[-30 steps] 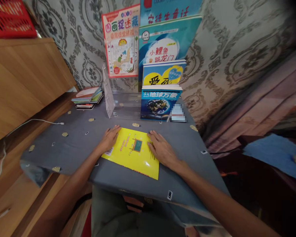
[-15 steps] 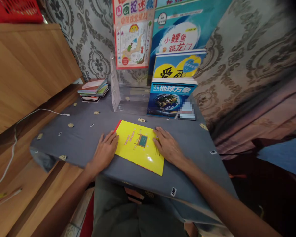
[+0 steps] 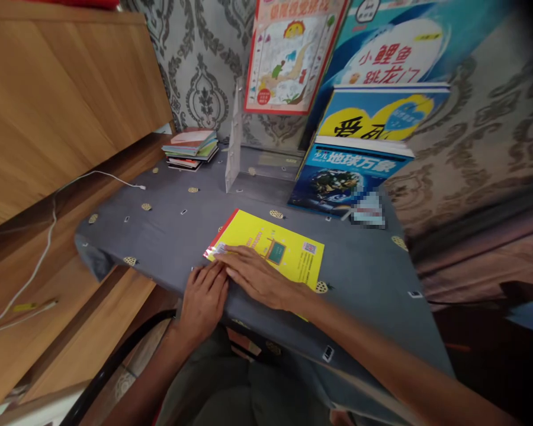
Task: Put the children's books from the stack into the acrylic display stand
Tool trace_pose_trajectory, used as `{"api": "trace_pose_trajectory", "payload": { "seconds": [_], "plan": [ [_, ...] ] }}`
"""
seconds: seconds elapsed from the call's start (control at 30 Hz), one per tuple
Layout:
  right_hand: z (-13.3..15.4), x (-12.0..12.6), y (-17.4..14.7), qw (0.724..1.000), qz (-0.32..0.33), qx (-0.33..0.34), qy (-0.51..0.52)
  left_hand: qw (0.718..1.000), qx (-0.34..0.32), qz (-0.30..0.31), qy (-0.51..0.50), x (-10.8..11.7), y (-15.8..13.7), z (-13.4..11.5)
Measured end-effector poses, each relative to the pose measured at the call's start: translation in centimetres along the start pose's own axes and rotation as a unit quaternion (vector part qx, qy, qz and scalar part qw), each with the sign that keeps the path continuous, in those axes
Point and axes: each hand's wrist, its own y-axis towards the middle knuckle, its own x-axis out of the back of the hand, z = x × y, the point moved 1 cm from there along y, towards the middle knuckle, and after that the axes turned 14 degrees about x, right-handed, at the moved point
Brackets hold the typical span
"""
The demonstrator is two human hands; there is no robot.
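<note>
Yellow softcover book point(image 3: 293, 262): prob. light, bendy, slick; pinch far edge. R hand point(image 3: 260, 278) laid over it, fingers straight, not gripping; L hand point(image 3: 204, 299) fingers bent, can't tell grip.

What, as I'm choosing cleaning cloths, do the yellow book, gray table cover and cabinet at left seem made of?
Yellow book: likely smooth paper or thin card; flat, printed cover, crisp corners.
Gray table cover: probably matte fabric; it drapes in soft folds at its left corner.
Cabinet: wood or laminate, smooth-looking; grain shows, but which can't be told.
</note>
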Motion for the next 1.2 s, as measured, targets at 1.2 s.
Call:
{"api": "trace_pose_trajectory", "payload": {
  "seconds": [1.2],
  "plan": [
    [-7.7,-0.2,2.6,0.995,0.004,-0.063,-0.071,0.998,0.021,0.007,-0.055,0.1,0.4,0.0]
  ]
}}
